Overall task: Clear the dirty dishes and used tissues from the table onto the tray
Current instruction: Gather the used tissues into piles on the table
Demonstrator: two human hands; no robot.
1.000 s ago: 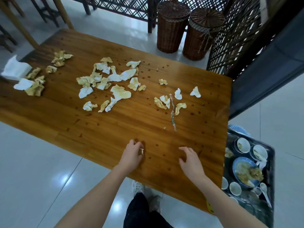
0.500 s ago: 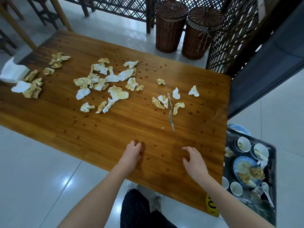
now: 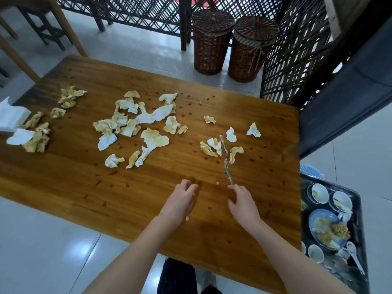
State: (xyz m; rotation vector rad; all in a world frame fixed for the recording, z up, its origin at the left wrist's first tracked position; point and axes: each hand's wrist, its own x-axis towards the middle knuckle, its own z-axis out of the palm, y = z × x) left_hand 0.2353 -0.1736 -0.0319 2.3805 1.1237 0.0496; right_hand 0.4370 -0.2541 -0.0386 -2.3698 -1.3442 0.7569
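I note both hands over the near side of the wooden table (image 3: 127, 187). The left hand (image 3: 180, 200) has its fingers loosely bent and apart; whether it holds anything I cannot tell. The right hand (image 3: 244, 206) is spread and relaxed, forefinger just beside the near end of a thin twisted strip (image 3: 226, 158). Used tissues (image 3: 154, 139) lie scattered across the table's middle and left end. The tray (image 3: 360, 219) sits off the table's right end, carrying bowls (image 3: 319, 193) and a soiled plate (image 3: 324, 228).

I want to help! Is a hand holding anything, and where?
Nothing is gripped. Left hand hovers open; right hand is open by the twisted wrapper, at its near end.
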